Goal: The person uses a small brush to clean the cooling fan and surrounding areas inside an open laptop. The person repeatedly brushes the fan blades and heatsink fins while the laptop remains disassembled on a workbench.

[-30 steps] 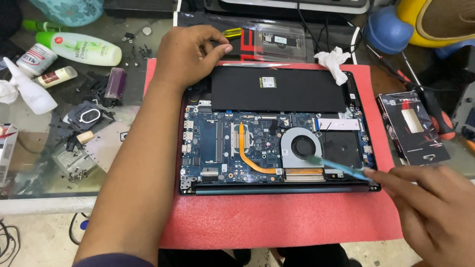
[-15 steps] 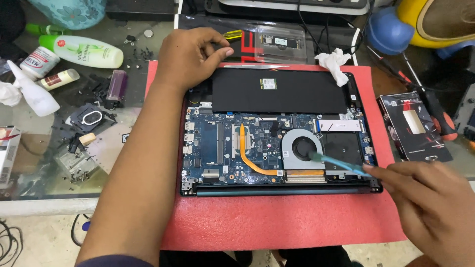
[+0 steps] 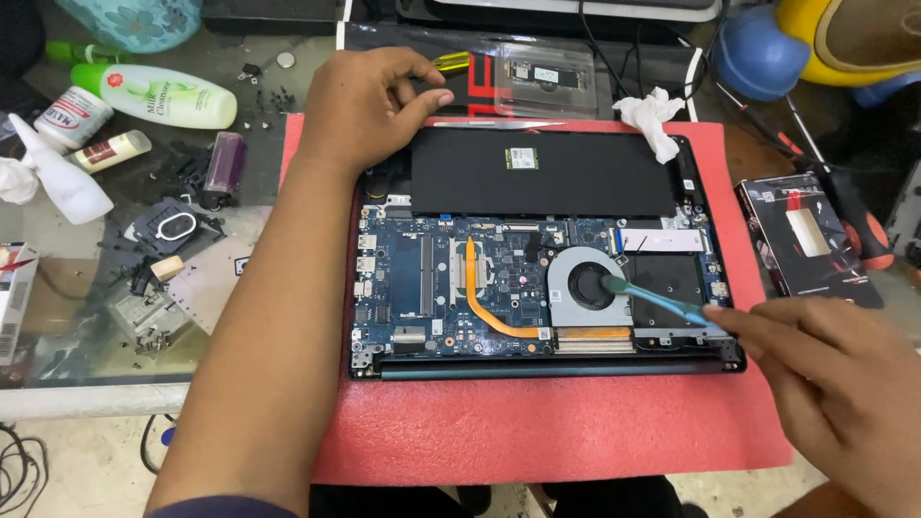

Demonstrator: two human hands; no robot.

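Observation:
An opened laptop (image 3: 542, 278) lies bottom-up on a red mat (image 3: 537, 432), showing its blue circuit board, copper heat pipe, black battery and round fan (image 3: 585, 286). My left hand (image 3: 369, 105) rests on the laptop's far left corner, fingers curled, pressing it down. My right hand (image 3: 844, 384) at the near right pinches a thin teal tool (image 3: 657, 299). The tool's dark tip touches the fan's right side.
On the glass table at the left lie a green-white bottle (image 3: 158, 94), a white squeeze bottle (image 3: 53, 177), small jars and loose parts. A white tissue (image 3: 652, 117) sits at the laptop's far right corner. A black-red box (image 3: 806, 238) lies to the right.
The teal tool's tip has shifted slightly on the fan. My left hand has stayed on the laptop's corner.

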